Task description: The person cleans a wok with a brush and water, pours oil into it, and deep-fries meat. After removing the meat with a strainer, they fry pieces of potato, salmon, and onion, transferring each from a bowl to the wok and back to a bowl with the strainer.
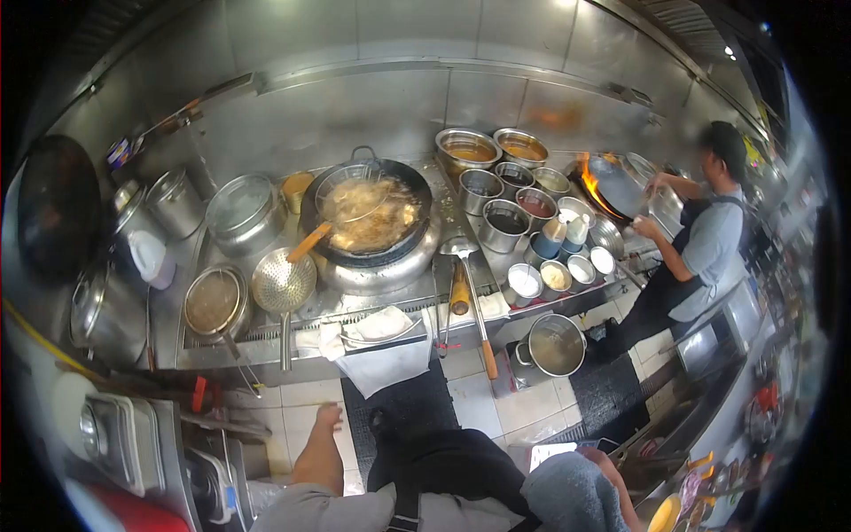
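Observation:
My left hand [331, 417] hangs low over the tiled floor, fingers loosely apart with nothing in them. Part of my right hand [603, 463] shows at the lower right beside a grey towel [574, 495], which hides most of its fingers. A bright white flat object [551, 454] is close to that hand; I cannot make out whether it is held. In front of me, a wok [412, 238] of bubbling oil holds frying pieces, and a wire-mesh strainer [353, 197] with a wooden handle rests in it.
A perforated ladle [284, 279] and a long-handled wok spatula [470, 288] lie on the stove. Sauce pots [505, 224] stand to the right. Beyond them, a co-worker [714, 217] handles a flaming wok [616, 184]. A pot [557, 346] stands low by the aisle.

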A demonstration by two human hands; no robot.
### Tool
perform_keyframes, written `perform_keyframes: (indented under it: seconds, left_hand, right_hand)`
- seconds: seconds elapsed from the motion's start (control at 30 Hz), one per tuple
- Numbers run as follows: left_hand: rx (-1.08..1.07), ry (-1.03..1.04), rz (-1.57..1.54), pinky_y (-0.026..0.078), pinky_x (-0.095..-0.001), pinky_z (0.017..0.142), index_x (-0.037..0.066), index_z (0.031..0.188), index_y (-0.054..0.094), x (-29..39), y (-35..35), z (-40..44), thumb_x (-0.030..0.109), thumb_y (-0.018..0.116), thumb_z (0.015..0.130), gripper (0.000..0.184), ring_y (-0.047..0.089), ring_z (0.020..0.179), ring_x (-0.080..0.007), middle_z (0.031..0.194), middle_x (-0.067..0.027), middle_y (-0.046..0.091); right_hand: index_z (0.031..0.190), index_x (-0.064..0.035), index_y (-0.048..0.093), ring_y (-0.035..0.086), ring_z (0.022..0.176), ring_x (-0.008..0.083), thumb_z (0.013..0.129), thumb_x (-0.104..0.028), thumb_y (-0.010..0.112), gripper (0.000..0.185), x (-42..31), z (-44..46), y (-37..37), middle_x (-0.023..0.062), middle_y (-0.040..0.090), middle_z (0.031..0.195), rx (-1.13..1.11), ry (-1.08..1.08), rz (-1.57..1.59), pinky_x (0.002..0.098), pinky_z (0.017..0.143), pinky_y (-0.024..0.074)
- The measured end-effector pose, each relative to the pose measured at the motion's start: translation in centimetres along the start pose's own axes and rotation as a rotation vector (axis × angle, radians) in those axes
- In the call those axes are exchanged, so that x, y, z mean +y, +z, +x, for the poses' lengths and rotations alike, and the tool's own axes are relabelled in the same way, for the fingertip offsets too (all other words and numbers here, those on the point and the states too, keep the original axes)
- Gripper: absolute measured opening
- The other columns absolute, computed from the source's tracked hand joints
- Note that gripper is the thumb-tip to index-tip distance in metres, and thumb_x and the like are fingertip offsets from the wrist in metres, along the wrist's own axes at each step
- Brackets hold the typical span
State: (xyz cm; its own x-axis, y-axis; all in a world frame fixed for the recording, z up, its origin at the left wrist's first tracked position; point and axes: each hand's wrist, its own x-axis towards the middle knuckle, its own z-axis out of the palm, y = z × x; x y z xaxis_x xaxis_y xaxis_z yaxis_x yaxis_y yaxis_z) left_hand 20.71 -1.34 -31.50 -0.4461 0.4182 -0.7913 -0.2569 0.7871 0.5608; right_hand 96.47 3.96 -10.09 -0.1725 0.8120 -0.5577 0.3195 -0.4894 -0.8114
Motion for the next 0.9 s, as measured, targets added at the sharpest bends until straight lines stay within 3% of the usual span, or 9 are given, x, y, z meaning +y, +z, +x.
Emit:
perform_keyframes:
  seconds: [0.17, 0.33, 0.43, 0.57, 0.63, 0.7, 0.73, 0.83, 0.9]
  left_hand:
    - [0.123, 0.083, -0.229, 0.048, -0.0593, 0.083, 0.024, 0.144, 0.036, 5.1, 3.0, -0.8, 0.010, 0.064, 0.084, 0.068, 0.058, 0.103, -0.0328, 0.121, -0.0113, 0.054]
    - [0.243, 0.159, -0.570, 0.041, -0.0636, 0.096, 0.025, 0.149, 0.030, 12.0, 4.8, -0.5, 0.015, 0.067, 0.083, 0.076, 0.033, 0.134, -0.0374, 0.148, -0.0164, 0.033]
    - [0.106, 0.023, -0.555, 0.044, -0.0605, 0.086, 0.017, 0.150, 0.029, 13.8, 7.8, 0.8, 0.023, 0.071, 0.083, 0.079, 0.038, 0.129, -0.0308, 0.145, -0.0140, 0.038]
    - [0.040, 0.234, -0.337, 0.056, -0.0481, 0.069, 0.002, 0.124, 0.052, 12.0, 14.3, -2.7, 0.041, 0.065, 0.090, 0.053, 0.060, 0.105, -0.0332, 0.121, -0.0175, 0.057]
    - [0.145, 0.312, -0.379, 0.052, -0.0400, 0.047, -0.009, 0.104, 0.059, 7.5, 18.1, -5.4, 0.042, 0.060, 0.094, 0.051, 0.065, 0.061, -0.0273, 0.079, -0.0193, 0.065]
    - [0.046, 0.311, -0.111, 0.055, -0.0388, 0.050, -0.010, 0.101, 0.060, 1.9, 18.5, -8.0, 0.036, 0.061, 0.093, 0.047, 0.065, 0.055, -0.0236, 0.076, -0.0169, 0.068]
    - [-0.045, 0.278, 0.052, 0.053, -0.0357, 0.049, -0.010, 0.100, 0.060, 0.0, 17.7, -10.1, 0.031, 0.062, 0.092, 0.042, 0.065, 0.052, -0.0247, 0.078, -0.0180, 0.069]
    - [-0.496, 0.433, 0.710, 0.051, -0.0318, 0.051, -0.003, 0.106, 0.063, -2.5, 14.2, -16.7, 0.028, 0.062, 0.091, 0.035, 0.065, 0.057, -0.0215, 0.073, -0.0135, 0.066]
    - [-0.546, 0.222, 0.204, 0.045, -0.0293, 0.048, 0.000, 0.089, 0.067, -0.2, 13.7, -23.3, 0.026, 0.062, 0.095, 0.028, 0.056, 0.051, -0.0145, 0.066, -0.0084, 0.064]
  right_hand:
    - [0.125, -0.0030, 0.059, 0.064, 0.095, 0.0194, 0.097, -0.025, 0.061, 0.036, -1.8, -2.1, -2.0, 0.0097, 0.069, 0.104, -0.185, 0.090, -0.029, 0.0328, 0.086, 0.0505]
    - [0.130, -0.0023, 0.055, 0.062, 0.101, 0.0196, 0.098, -0.024, 0.058, 0.038, -7.5, -3.4, 1.6, 0.0098, 0.068, 0.107, -0.414, 0.040, -0.086, 0.0329, 0.090, 0.0498]
    - [0.130, -0.0023, 0.055, 0.063, 0.101, 0.0200, 0.098, -0.023, 0.058, 0.038, -9.2, -2.9, 2.2, 0.0103, 0.068, 0.108, -0.426, 0.068, -0.125, 0.0331, 0.091, 0.0497]
    - [0.130, -0.0022, 0.054, 0.063, 0.101, 0.0205, 0.098, -0.022, 0.058, 0.038, -10.9, -1.6, 3.5, 0.0110, 0.068, 0.109, -0.359, 0.118, -0.136, 0.0334, 0.091, 0.0496]
    - [0.130, -0.0012, 0.054, 0.065, 0.098, 0.0195, 0.096, -0.021, 0.062, 0.040, -4.9, 3.9, 3.4, 0.0114, 0.067, 0.108, -0.537, 0.071, -0.117, 0.0338, 0.088, 0.0515]
    - [0.131, -0.0047, 0.054, 0.065, 0.092, 0.0174, 0.095, -0.020, 0.062, 0.040, -6.4, 6.2, 6.8, 0.0114, 0.067, 0.105, -0.650, -0.032, -0.457, 0.0320, 0.081, 0.0527]
    - [0.137, -0.0088, 0.050, 0.066, 0.086, 0.0176, 0.092, -0.025, 0.065, 0.050, -6.4, 8.3, 8.5, 0.0125, 0.066, 0.106, -0.710, 0.134, -0.486, 0.0322, 0.079, 0.0523]
    - [0.152, -0.0205, 0.029, 0.065, 0.084, 0.0210, 0.087, -0.030, 0.072, 0.078, -7.7, 11.4, 14.2, 0.0152, 0.063, 0.111, -0.772, -0.133, -0.679, 0.0356, 0.079, 0.0514]
    - [0.157, -0.0266, 0.011, 0.066, 0.089, 0.0278, 0.082, -0.028, 0.076, 0.099, -8.2, 14.2, 19.2, 0.0188, 0.055, 0.126, -0.862, -0.386, -0.630, 0.0378, 0.084, 0.0509]
